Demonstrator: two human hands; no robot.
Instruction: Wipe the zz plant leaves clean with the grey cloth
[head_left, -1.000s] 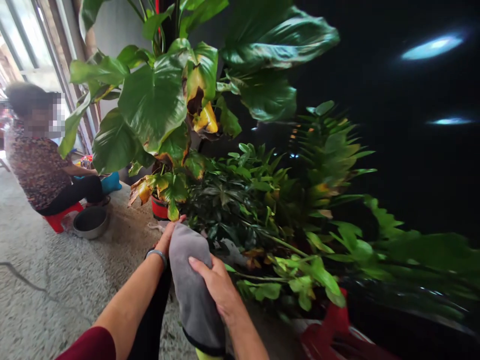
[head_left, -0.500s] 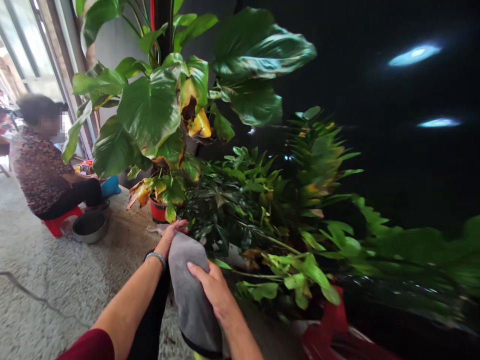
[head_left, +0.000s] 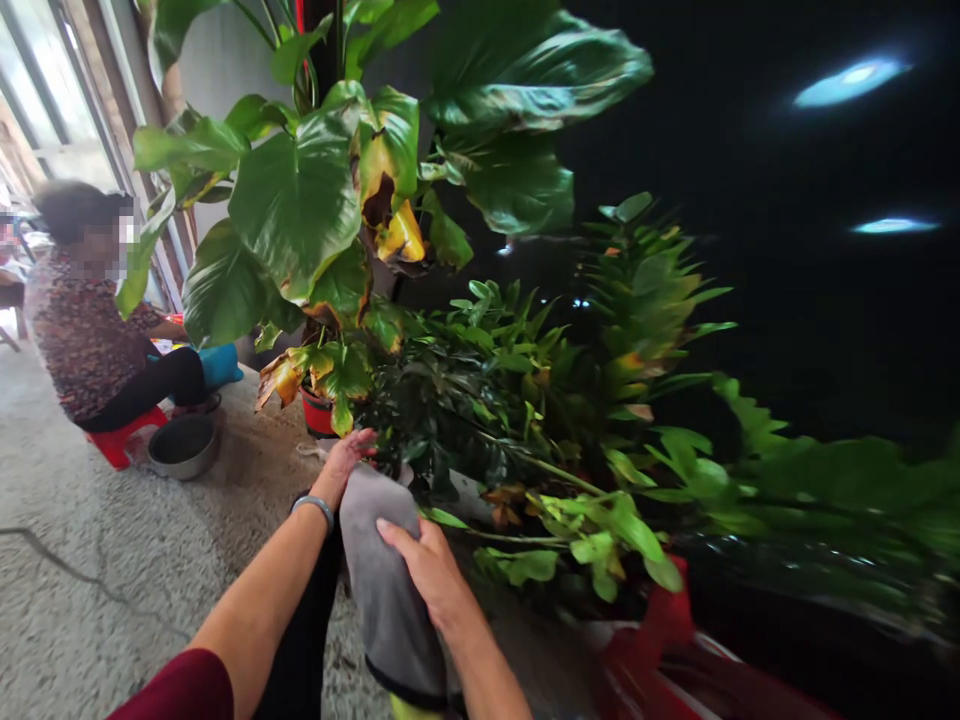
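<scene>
A grey plush fabric cover (head_left: 386, 570) with a black edge fills the lower middle, its rounded end pointing away from me. Below its edge shows a bit of a yellow-green thing (head_left: 412, 708), mostly out of view. My right hand (head_left: 431, 570) grips the cover from the right side, thumb lying on top and the other fingers hidden beneath. At the far rounded end is my left hand (head_left: 346, 466), its fingers stretched out and its palm side against the cloth. A grey bangle (head_left: 315, 508) circles my left wrist.
A large-leaved plant (head_left: 300, 210) in a red pot (head_left: 319, 413) stands ahead, bushy plants (head_left: 480, 380) to its right. At left a person (head_left: 97, 320) sits on a red stool (head_left: 124, 435) beside a grey basin (head_left: 184, 450). A red bag-like thing (head_left: 660, 650) lies lower right.
My left hand's fingers have lifted and straightened a little at the cover's far end. My right hand keeps its hold. The view has shifted slightly.
</scene>
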